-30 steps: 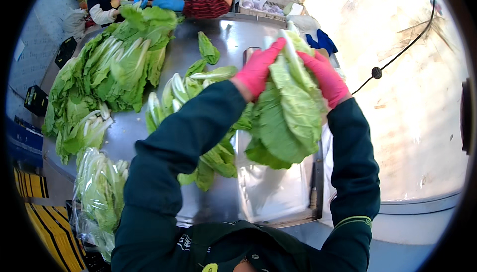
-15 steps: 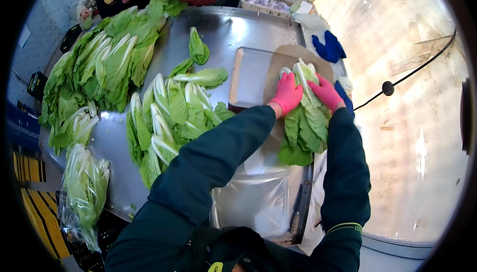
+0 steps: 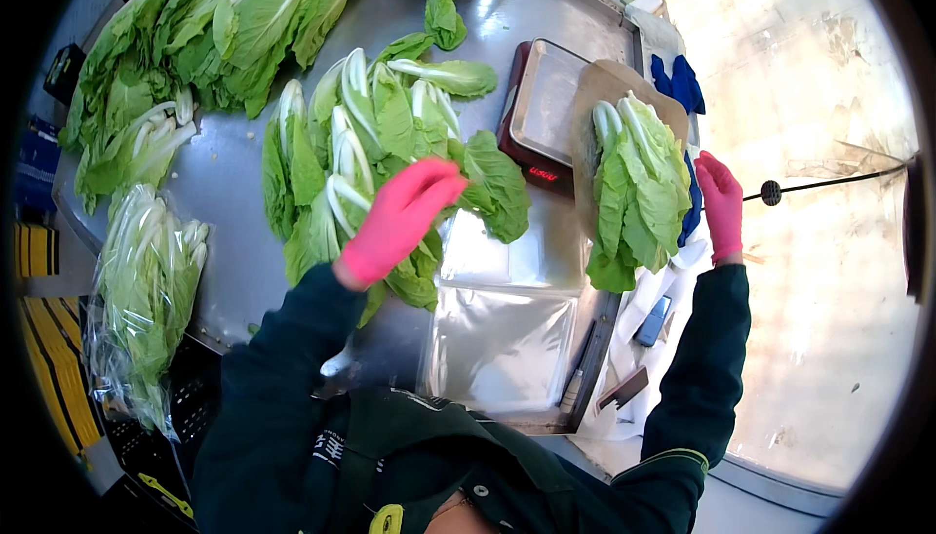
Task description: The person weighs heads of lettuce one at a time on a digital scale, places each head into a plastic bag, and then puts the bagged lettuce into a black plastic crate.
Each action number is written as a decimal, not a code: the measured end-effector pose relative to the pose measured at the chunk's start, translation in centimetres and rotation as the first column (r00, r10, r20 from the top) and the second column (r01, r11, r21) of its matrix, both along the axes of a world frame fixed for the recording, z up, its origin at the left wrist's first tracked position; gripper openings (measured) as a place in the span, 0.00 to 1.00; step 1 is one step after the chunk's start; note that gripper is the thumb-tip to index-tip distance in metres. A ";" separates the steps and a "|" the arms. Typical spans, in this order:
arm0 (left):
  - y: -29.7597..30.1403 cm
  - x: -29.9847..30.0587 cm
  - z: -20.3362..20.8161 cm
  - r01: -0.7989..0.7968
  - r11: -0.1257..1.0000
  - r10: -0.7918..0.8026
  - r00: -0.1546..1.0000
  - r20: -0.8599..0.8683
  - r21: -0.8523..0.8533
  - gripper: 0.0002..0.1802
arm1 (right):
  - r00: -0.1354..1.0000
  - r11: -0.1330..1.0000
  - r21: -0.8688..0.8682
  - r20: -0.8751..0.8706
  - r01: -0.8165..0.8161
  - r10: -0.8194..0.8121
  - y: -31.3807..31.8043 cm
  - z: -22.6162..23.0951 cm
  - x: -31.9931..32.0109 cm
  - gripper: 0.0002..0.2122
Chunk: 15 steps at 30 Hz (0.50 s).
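Two gloved hands observed, neither with anything visible in its grip. Left hand (image 3: pixel 398 220): fingers close together, half curled, to the near left of the scale (image 3: pixel 520 150); it overlaps the loose leafy greens (image 3: pixel 370 134) in view, contact cannot be told. Right hand (image 3: pixel 722 207): fingers bunched and bent, to the right of the scale, just beside the leafy bunch (image 3: pixel 639 193) and apart from it. Whether thumb and fingertips meet cannot be told for either hand. Bunch lies unheld at the scale's right, on a tan sheet (image 3: pixel 591 95) overlapping its metal pan (image 3: pixel 554 100), stalks pointing away from the wearer. Loose greens: left of the scale. Clear plastic bags (image 3: pixel 502 344): flat, on the scale's near side. Bagged bunch (image 3: pixel 146 290): well left of the scale.
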<state>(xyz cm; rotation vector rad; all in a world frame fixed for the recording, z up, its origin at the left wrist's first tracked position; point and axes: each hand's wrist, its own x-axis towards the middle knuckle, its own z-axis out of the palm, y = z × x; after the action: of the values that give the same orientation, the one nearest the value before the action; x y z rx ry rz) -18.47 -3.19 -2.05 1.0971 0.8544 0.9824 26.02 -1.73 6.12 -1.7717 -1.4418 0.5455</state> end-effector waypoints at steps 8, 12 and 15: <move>-9.1 -8.7 -5.8 -0.066 0.967 0.055 0.997 -0.052 -0.248 0.08 | 0.927 0.928 -0.042 0.053 -0.369 0.371 -1.8 -0.3 -17.0 0.11; -9.0 -12.1 -5.5 -0.281 0.957 0.268 0.949 -0.165 -0.065 0.07 | 0.835 0.828 -0.140 0.017 -0.543 0.551 -3.6 -5.4 -23.1 0.11; -7.0 -13.5 -6.5 -0.430 0.885 0.466 0.832 -0.301 0.179 0.13 | 0.756 0.791 -0.137 0.234 -0.596 0.611 -4.5 -9.2 -30.3 0.19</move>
<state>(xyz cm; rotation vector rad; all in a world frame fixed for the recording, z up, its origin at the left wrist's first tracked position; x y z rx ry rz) -31.93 -10.23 -8.54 1.1993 1.4015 1.2582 -4.32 -6.20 -3.12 -1.4231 -2.2409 0.6907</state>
